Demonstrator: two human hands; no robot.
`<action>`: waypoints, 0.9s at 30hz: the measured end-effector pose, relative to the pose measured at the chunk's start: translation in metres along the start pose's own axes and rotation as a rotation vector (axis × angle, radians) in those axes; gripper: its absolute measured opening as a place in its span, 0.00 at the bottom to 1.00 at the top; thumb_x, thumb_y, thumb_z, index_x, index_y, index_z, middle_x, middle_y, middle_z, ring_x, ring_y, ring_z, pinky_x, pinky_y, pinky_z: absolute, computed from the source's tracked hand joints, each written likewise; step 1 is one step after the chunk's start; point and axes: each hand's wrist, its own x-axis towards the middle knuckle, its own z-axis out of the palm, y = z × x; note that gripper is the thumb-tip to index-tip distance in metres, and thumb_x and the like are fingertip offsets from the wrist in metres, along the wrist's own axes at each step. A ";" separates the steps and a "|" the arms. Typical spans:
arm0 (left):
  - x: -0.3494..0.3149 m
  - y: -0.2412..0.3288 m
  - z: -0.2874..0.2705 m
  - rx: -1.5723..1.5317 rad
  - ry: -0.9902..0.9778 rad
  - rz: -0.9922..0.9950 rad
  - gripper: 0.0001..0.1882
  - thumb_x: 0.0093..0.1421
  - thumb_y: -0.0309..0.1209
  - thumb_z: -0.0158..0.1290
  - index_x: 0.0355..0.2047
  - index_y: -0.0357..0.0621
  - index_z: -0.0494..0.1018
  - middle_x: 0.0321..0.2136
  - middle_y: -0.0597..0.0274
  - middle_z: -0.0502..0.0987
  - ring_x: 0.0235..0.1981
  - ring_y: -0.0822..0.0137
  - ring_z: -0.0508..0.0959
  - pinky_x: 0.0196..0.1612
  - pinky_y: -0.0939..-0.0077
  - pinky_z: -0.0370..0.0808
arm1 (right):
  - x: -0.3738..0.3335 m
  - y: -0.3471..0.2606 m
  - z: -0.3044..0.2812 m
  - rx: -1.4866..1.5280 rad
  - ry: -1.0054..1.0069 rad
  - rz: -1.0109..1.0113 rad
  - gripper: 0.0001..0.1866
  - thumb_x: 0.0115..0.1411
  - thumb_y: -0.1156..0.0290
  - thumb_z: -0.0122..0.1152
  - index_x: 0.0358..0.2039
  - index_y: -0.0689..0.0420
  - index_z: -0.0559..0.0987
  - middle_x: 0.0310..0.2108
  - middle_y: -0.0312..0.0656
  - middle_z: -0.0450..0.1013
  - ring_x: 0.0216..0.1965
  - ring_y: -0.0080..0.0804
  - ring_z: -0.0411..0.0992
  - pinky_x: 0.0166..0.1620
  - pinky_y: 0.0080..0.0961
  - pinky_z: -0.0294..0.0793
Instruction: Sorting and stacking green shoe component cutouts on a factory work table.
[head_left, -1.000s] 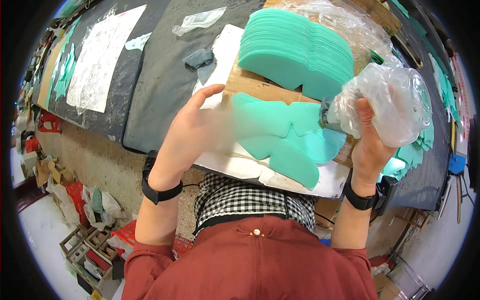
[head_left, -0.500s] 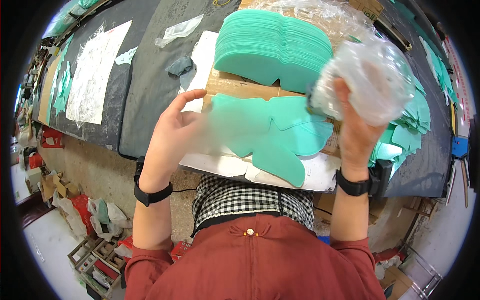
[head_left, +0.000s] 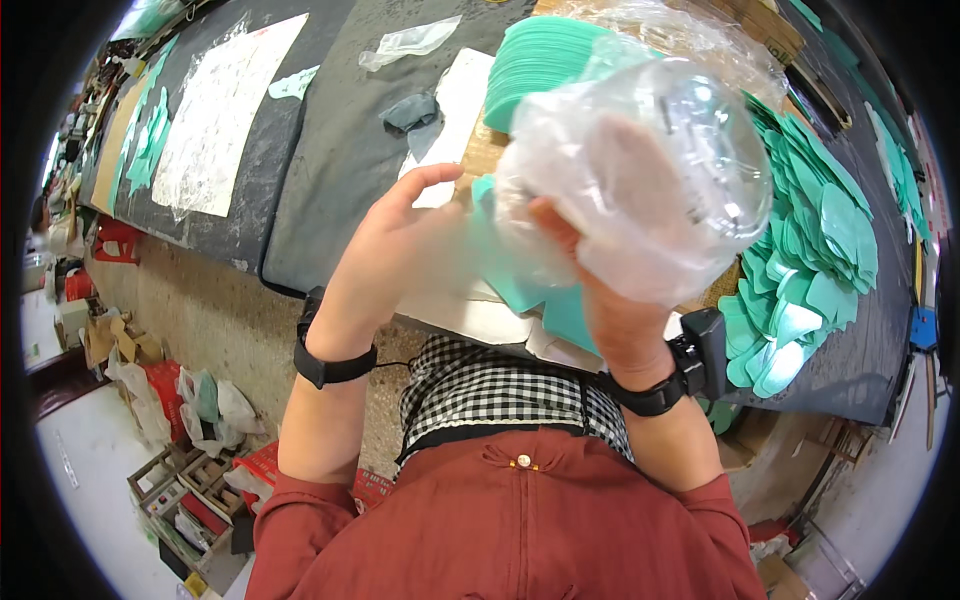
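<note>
My right hand (head_left: pixel 625 310) is closed around a clear, rounded plastic container (head_left: pixel 715 150) loosely wrapped in a translucent plastic bag. It is held up over the workbench and hides much of what lies beneath. My left hand (head_left: pixel 385 240) is open just left of the flat green cut sheet (head_left: pixel 505 275), one finger stretched out and the others blurred. Whether it touches the sheet I cannot tell. Behind the bag stands a neat stack of green cut sheets (head_left: pixel 540 65), now partly covered from view.
A loose heap of green pieces (head_left: pixel 815 220) lies at the right of the dark bench (head_left: pixel 330 180). White paper (head_left: pixel 230 120), a clear plastic scrap (head_left: pixel 410 42) and a grey crumpled scrap (head_left: pixel 408 112) are to the left. Wooden trays (head_left: pixel 190 490) stand on the floor at lower left.
My right hand has brought the wrapped container left and closer, over the flat green sheet and in front of the stack. My left hand has shifted slightly right in the picture.
</note>
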 end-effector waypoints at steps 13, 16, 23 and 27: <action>-0.005 0.014 0.010 -0.089 0.114 -0.085 0.26 0.70 0.43 0.46 0.59 0.36 0.68 0.47 0.53 0.79 0.45 0.63 0.81 0.46 0.68 0.80 | 0.029 0.003 0.015 0.127 0.032 -0.218 0.29 0.47 0.74 0.75 0.50 0.67 0.74 0.39 0.44 0.79 0.39 0.36 0.79 0.44 0.28 0.77; -0.008 0.012 0.017 0.052 0.194 0.046 0.27 0.71 0.43 0.44 0.60 0.33 0.64 0.47 0.51 0.79 0.44 0.61 0.81 0.45 0.68 0.80 | 0.020 -0.009 0.018 0.239 0.107 -0.214 0.23 0.48 0.75 0.73 0.45 0.66 0.76 0.37 0.43 0.80 0.37 0.33 0.79 0.41 0.27 0.77; -0.007 0.021 0.020 0.092 0.119 -0.040 0.26 0.68 0.38 0.52 0.62 0.39 0.63 0.36 0.60 0.82 0.38 0.73 0.81 0.43 0.77 0.80 | 0.026 0.035 -0.054 -0.243 0.188 -0.261 0.24 0.59 0.72 0.69 0.56 0.59 0.75 0.56 0.41 0.71 0.52 0.33 0.72 0.57 0.34 0.72; -0.005 0.021 0.013 0.175 0.086 -0.026 0.27 0.64 0.33 0.57 0.62 0.41 0.64 0.33 0.63 0.81 0.34 0.76 0.80 0.42 0.79 0.79 | 0.030 0.034 -0.093 0.041 0.426 -0.063 0.30 0.49 0.77 0.77 0.52 0.63 0.75 0.52 0.43 0.74 0.51 0.32 0.73 0.56 0.31 0.74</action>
